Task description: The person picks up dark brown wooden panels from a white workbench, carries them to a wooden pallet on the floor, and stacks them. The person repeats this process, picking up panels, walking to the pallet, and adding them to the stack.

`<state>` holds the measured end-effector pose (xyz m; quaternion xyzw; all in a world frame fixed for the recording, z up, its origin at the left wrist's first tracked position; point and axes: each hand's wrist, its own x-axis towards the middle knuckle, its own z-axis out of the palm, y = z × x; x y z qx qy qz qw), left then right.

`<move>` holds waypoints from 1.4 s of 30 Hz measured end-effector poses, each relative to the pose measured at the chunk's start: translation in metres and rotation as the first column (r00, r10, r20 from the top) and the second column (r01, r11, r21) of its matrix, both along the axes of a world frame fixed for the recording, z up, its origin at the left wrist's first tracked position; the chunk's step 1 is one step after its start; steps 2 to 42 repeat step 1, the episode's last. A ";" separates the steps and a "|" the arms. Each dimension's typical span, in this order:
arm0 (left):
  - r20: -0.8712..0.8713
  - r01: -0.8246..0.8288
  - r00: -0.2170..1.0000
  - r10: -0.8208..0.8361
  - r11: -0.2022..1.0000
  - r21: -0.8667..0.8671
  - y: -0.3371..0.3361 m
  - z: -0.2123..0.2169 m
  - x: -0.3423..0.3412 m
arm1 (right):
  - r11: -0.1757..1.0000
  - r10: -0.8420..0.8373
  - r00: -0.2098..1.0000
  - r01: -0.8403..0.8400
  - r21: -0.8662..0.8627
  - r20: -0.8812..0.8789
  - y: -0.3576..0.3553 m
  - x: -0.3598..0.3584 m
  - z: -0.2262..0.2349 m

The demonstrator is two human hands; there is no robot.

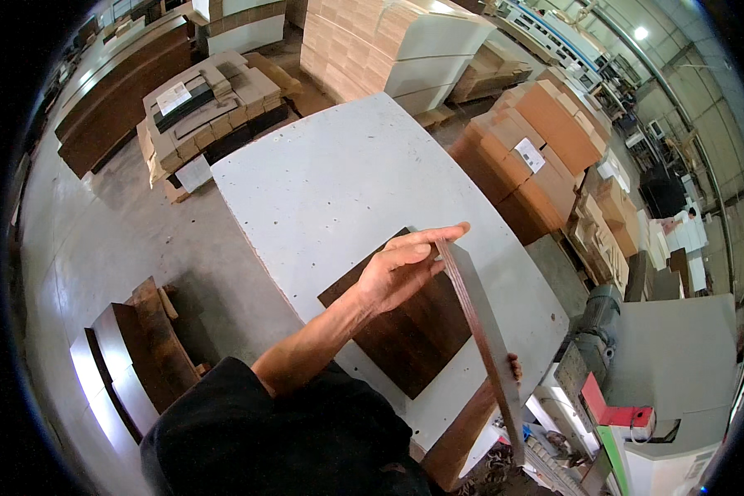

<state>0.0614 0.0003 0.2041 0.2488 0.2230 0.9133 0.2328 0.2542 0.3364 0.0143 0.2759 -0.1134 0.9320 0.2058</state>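
Note:
A thin board point(484, 318) with a layered edge is tipped up on its side above the table, seen nearly edge-on. My left hand point(401, 269) holds its far upper end, the forefinger stretched over the corner and the thumb beside it. Lower down, the fingertips of my right hand point(515, 368) curl round the board's right side; the rest of that hand is hidden behind the board. Beneath my left hand, a dark brown wooden panel point(417, 343) lies flat on the white worktable point(339, 190), partly covered by my arm.
Past the table stand a tall stack of pale boards point(351, 50) and brown cartons point(525, 153). Stacked slats point(215, 107) are at the far left, dark panels point(136, 364) on the near-left floor. A motor point(599, 318) and a red part point(616, 409) flank the table's right.

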 end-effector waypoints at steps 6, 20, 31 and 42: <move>0.013 -0.004 1.000 0.004 1.000 -0.011 0.000 -0.001 0.000 | 1.000 -0.002 1.000 0.002 0.000 0.002 0.001 0.002 -0.001; 0.013 -0.004 1.000 0.004 1.000 -0.011 0.000 -0.001 0.000 | 1.000 -0.002 1.000 0.002 0.000 0.002 0.001 0.002 -0.001; 0.013 -0.004 1.000 0.004 1.000 -0.011 0.000 -0.001 0.000 | 1.000 -0.002 1.000 0.002 0.000 0.002 0.001 0.002 -0.001; 0.013 -0.004 1.000 0.004 1.000 -0.011 0.000 -0.001 0.000 | 1.000 -0.002 1.000 0.002 0.000 0.002 0.001 0.002 -0.001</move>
